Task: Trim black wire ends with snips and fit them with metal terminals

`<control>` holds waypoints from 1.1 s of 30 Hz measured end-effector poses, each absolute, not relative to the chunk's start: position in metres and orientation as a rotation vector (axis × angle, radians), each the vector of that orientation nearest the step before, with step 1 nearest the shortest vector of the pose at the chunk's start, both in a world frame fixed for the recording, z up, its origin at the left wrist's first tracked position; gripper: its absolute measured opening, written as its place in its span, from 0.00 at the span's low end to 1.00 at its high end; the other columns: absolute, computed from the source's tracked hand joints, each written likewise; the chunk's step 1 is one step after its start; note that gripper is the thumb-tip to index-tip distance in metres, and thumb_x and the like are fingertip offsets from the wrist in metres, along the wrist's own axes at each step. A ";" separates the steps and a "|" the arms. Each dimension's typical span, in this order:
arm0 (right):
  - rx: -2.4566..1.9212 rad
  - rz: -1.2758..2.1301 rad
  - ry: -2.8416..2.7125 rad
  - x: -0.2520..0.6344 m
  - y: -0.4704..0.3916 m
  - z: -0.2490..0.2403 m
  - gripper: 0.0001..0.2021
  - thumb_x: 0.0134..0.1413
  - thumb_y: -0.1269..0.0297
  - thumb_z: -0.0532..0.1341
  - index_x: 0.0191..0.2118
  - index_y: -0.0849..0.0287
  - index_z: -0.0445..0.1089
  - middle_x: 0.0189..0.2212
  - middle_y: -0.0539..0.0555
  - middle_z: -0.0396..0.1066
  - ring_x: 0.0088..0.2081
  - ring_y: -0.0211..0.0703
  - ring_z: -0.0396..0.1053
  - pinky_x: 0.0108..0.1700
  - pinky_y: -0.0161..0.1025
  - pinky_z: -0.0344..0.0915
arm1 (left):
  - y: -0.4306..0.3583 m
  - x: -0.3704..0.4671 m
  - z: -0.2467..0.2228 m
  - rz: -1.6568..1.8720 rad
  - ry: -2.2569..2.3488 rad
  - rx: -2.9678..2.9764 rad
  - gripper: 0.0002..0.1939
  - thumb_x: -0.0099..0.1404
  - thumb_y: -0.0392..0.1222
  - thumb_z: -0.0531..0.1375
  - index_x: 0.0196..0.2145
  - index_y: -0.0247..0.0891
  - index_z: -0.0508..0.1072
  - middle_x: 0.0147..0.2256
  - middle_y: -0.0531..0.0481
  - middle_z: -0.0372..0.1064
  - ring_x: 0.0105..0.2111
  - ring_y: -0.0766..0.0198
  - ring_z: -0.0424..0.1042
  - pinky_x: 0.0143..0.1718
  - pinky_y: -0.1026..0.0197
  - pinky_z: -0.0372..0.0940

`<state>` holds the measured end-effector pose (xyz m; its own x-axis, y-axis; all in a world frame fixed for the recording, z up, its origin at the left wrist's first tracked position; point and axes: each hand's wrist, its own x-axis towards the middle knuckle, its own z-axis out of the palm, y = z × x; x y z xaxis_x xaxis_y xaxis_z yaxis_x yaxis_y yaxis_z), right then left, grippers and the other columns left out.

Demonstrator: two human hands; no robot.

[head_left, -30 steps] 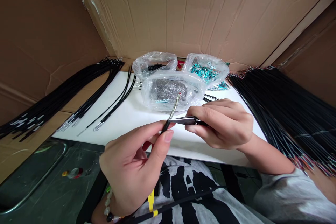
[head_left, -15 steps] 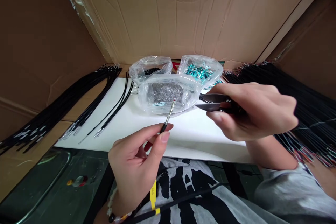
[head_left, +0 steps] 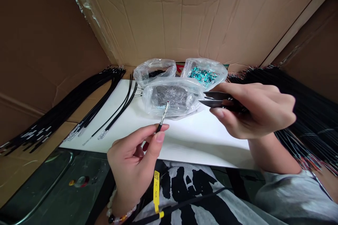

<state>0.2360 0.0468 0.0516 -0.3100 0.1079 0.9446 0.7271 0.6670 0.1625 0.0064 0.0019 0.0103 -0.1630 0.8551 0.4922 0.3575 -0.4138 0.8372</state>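
Note:
My left hand (head_left: 137,154) pinches a black cable between thumb and forefinger. The cable's stripped end (head_left: 164,113) points up and away, silver with a small red tip. My right hand (head_left: 256,110) is closed around a dark two-bladed hand tool (head_left: 218,99). Its pointed blades stand apart and face left, clear of the cable end. Most of its handle is hidden in my palm. Behind the cable end sits a clear plastic bag (head_left: 148,107) holding fine grey metallic scraps (head_left: 171,95). A yellow tag (head_left: 156,191) is wrapped on black cable near my lap.
Two more clear bags stand behind, one with black bits (head_left: 155,74), one with teal foil scraps (head_left: 202,75). Black cables with silver ends (head_left: 87,112) lie at the left. A large bundle of black cables (head_left: 295,102) fills the right. Cardboard walls (head_left: 169,17) enclose the white work surface (head_left: 190,147).
The view has shifted slightly. My left hand with the cable end has moved a little left, away from the tool. More of the yellow tag shows. Both hands keep their holds.

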 end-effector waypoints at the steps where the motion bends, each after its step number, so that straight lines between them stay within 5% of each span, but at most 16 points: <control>1: -0.671 -0.714 -1.805 0.236 0.047 0.052 0.09 0.66 0.58 0.62 0.38 0.56 0.77 0.14 0.45 0.63 0.16 0.35 0.61 0.20 0.35 0.59 | 0.002 0.007 0.011 1.623 1.384 1.658 0.06 0.65 0.38 0.66 0.35 0.45 0.86 0.22 0.56 0.74 0.17 0.71 0.59 0.19 0.63 0.55; 25: -0.747 -0.823 -1.683 0.253 0.039 0.060 0.09 0.64 0.58 0.63 0.35 0.55 0.77 0.13 0.44 0.60 0.15 0.35 0.59 0.18 0.35 0.57 | -0.003 0.008 -0.001 1.618 1.238 1.657 0.07 0.64 0.37 0.67 0.38 0.43 0.86 0.19 0.56 0.71 0.16 0.71 0.62 0.17 0.66 0.57; 33: -0.768 -0.776 -1.722 0.254 0.042 0.062 0.08 0.65 0.61 0.62 0.38 0.57 0.78 0.16 0.46 0.67 0.16 0.36 0.65 0.19 0.34 0.61 | -0.002 0.006 0.004 1.615 1.253 1.672 0.06 0.64 0.39 0.68 0.37 0.43 0.86 0.19 0.56 0.71 0.17 0.70 0.63 0.17 0.66 0.58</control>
